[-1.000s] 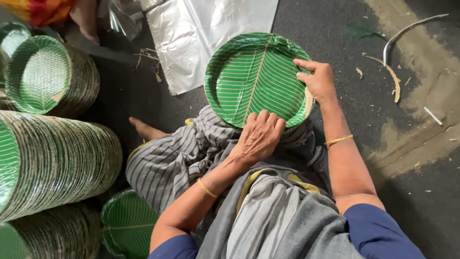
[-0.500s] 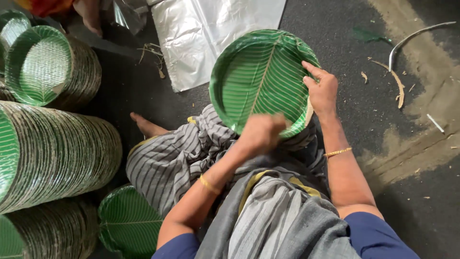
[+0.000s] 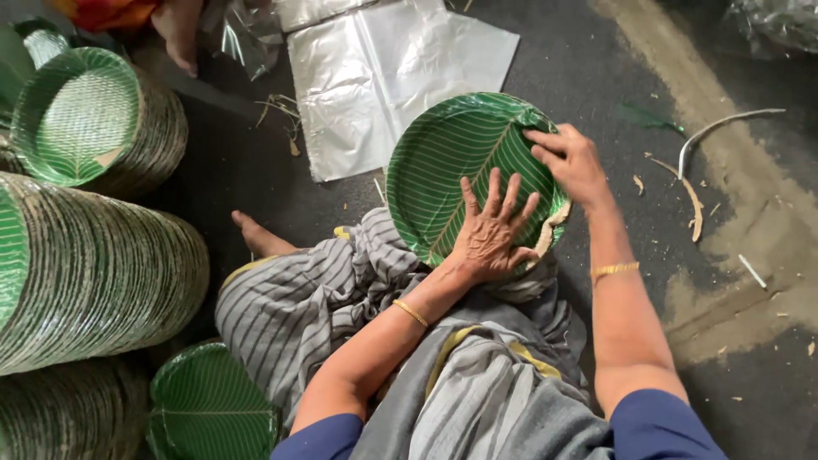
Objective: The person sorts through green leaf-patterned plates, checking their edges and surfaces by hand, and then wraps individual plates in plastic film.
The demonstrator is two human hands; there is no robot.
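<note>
A round green plate (image 3: 452, 166) with a leaf-vein pattern rests tilted on my lap over grey striped cloth (image 3: 324, 298). My left hand (image 3: 492, 232) lies flat on the plate's lower inside, fingers spread. My right hand (image 3: 573, 162) grips the plate's right rim, fingers curled over the edge. A pale torn strip (image 3: 552, 232) shows at the plate's lower right rim. Both wrists carry gold bangles.
Long stacks of the same green plates lie on their sides at the left (image 3: 94, 273), (image 3: 102, 119). One more plate (image 3: 209, 409) lies by my knee. A silvery plastic sheet (image 3: 383, 77) is spread on the dark floor ahead. Trimmings (image 3: 694, 204) lie scattered at right. Another person's foot (image 3: 183, 30) shows at top left.
My left hand has moved from my lap up onto the plate's inside and spread flat. The right hand has shifted along the rim as the plate turned.
</note>
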